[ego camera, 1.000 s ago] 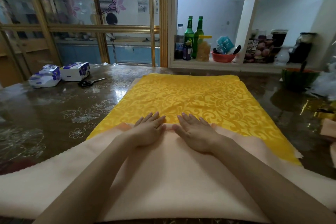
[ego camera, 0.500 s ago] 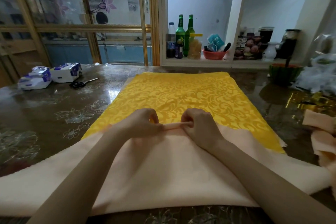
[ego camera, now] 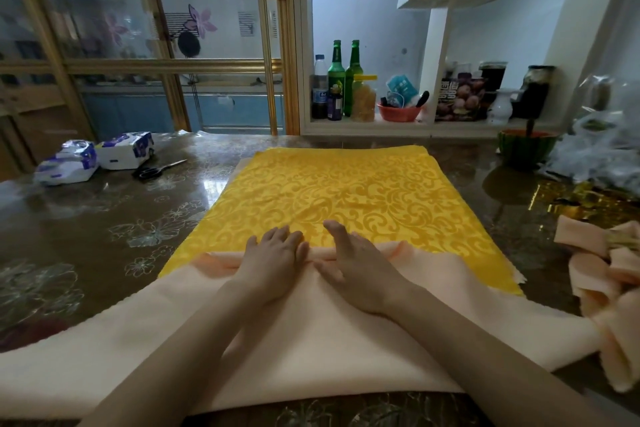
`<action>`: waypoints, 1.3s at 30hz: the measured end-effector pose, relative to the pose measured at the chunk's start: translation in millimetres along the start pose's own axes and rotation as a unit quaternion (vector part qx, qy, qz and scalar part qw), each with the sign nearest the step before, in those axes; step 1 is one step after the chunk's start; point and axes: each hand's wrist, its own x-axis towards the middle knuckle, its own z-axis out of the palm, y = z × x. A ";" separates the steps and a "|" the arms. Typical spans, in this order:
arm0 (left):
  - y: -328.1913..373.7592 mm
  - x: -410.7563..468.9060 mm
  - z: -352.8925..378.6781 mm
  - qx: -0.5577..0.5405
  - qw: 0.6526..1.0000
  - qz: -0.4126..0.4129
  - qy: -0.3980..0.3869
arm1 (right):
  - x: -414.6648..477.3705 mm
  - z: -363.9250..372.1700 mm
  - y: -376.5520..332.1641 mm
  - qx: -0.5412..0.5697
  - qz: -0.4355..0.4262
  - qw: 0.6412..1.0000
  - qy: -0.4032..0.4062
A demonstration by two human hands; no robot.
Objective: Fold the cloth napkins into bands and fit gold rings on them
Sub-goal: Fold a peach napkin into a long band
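- One peach napkin lies spread on the table, its far edge overlapping one yellow damask cloth.
- That edge is turned into one narrow fold, its long axis running left to right.
- Two hands, the left hand and the right hand, press flat on the fold, fingers straight.
- Bunched peach napkins lie at the right; their number is unclear.

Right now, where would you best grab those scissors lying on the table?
By the black handle loops of the scissors, coming from the near left: the loops lie at that end, while the blades point away toward the yellow cloth.
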 end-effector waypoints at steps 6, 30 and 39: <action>-0.7 -0.7 4.3 -0.045 0.997 -0.029 -0.054 | -0.4 6.7 1.1 -0.099 0.017 0.986 -0.132; -14.8 -19.8 -31.8 -0.259 0.966 0.009 -0.007 | -20.9 -5.9 17.2 -0.010 -0.018 0.986 0.164; 7.5 -20.3 -7.2 -0.038 0.993 -0.041 -0.106 | -28.2 -10.4 -2.9 -0.021 0.008 0.999 0.039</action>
